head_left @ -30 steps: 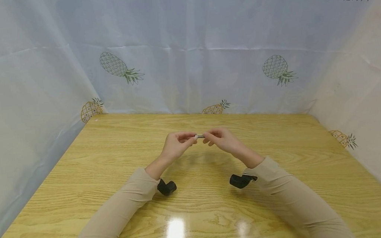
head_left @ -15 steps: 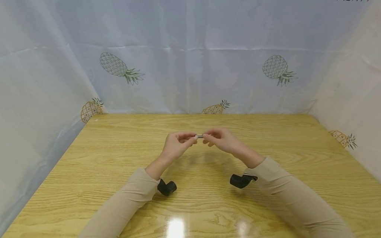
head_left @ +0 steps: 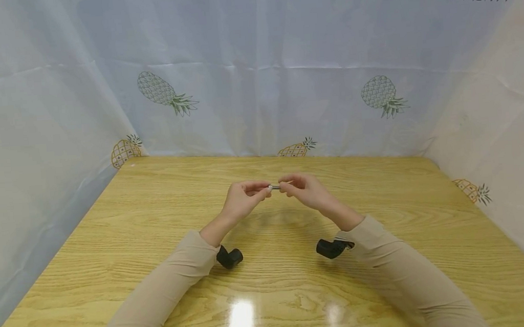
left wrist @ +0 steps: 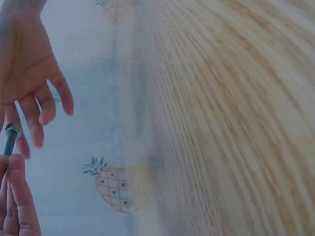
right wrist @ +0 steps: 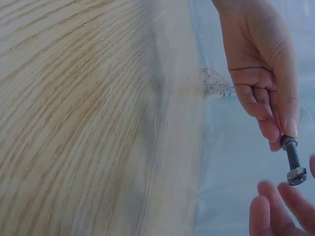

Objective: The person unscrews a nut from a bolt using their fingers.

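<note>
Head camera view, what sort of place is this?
It looks like a small curtained-off tabletop workspace, perhaps set up for filming. A wood-grain table fills the foreground, pineapple-print sheeting hangs behind it and along both sides, and black devices sit at the person's wrists.

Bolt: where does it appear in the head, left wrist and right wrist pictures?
Head: bolt, just below and right of centre, between left hand and right hand.
Left wrist: bolt, near the left edge, below mid-height.
Right wrist: bolt, lower right.
Shared landmark: the wooden table.
</note>
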Action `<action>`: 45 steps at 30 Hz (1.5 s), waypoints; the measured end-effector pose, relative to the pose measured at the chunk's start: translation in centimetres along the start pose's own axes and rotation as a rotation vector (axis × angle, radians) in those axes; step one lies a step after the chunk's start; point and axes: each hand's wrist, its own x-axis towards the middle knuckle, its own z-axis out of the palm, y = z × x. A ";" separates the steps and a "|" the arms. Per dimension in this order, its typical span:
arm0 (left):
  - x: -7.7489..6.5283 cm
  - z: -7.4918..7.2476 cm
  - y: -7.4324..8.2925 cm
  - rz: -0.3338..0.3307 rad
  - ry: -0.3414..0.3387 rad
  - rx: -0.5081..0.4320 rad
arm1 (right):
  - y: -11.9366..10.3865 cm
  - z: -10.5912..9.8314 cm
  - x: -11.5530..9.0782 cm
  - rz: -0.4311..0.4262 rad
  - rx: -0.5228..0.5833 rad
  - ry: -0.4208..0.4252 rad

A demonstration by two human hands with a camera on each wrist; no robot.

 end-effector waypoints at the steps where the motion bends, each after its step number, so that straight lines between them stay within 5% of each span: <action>1: 0.0 0.0 0.0 -0.001 0.003 0.004 | 0.0 0.0 0.0 0.007 0.002 -0.004; 11: 0.1 0.0 0.0 -0.005 -0.003 -0.021 | 0.3 0.0 0.1 -0.043 -0.007 0.031; 37: 0.2 0.1 -0.1 -0.006 0.021 0.002 | 0.1 -0.2 0.1 0.028 -0.016 -0.036; 45: 0.3 0.1 -0.3 -0.005 0.020 -0.021 | 0.1 -0.1 0.0 -0.021 0.015 0.021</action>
